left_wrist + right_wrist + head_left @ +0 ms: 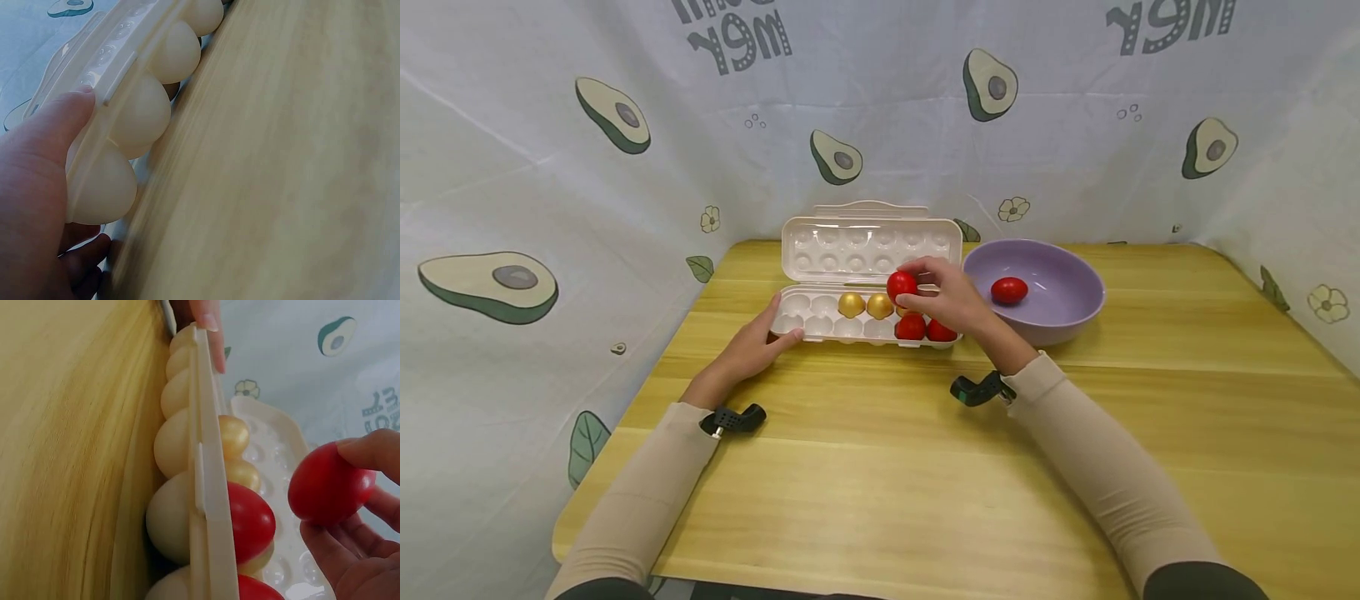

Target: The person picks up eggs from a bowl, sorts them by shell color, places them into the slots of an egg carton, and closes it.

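Note:
A red egg (331,484) is pinched between the thumb and fingers of my right hand (946,293), held above the open egg carton (862,329). With thumb on the front rim and fingers around the end, my left hand (751,343) grips the carton's left end. In the carton's front row, at the right, sit two red eggs (911,327). Gold eggs (851,305) fill part of the back row, one of them partly hidden behind my right hand. The raised clear lid (872,248) leans back behind the tray.
To the right of the carton stands a purple bowl (1075,292) with one red egg (1009,290) inside. Everything rests on a wooden table (850,467). A white cloth (895,100) printed with avocados hangs behind and along the sides.

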A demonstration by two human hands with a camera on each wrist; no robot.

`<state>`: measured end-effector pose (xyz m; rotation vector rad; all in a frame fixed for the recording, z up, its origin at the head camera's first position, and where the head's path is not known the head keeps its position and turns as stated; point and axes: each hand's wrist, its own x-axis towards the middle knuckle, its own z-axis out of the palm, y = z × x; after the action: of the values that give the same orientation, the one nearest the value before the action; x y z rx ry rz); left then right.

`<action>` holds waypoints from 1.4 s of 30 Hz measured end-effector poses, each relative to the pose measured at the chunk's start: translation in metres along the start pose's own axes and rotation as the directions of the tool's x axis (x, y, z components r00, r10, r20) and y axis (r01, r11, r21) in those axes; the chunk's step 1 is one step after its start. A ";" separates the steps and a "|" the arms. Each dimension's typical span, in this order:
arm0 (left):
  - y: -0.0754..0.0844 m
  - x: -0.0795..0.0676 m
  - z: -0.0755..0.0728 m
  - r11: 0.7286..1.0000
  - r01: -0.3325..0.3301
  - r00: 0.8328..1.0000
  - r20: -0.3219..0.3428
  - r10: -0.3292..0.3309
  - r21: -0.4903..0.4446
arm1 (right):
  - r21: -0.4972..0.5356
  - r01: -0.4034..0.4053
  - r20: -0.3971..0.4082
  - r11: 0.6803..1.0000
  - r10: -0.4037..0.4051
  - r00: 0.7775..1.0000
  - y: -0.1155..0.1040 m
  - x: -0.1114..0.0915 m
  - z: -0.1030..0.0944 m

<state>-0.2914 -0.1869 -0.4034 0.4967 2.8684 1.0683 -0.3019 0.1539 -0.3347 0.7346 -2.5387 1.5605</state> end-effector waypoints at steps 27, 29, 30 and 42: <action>0.002 -0.001 -0.001 1.000 -0.004 1.000 0.000 0.004 0.013 | -0.135 0.047 0.023 0.990 -0.044 0.999 0.005 0.003 0.020; 0.003 -0.001 0.000 1.000 0.000 1.000 0.001 0.000 0.011 | -0.162 0.050 0.030 0.986 -0.045 0.999 0.006 0.003 0.021; 0.002 -0.001 0.000 1.000 0.001 1.000 0.002 -0.001 0.012 | -0.175 0.048 0.032 0.983 -0.043 0.999 0.007 0.003 0.022; 0.002 0.000 0.001 1.000 0.011 1.000 0.007 -0.012 0.009 | -0.262 0.035 0.071 0.965 -0.017 0.997 0.013 0.001 0.028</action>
<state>-0.2904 -0.1849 -0.4033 0.4827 2.8679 1.0509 -0.3031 0.1345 -0.3583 0.7939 -2.6993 1.1759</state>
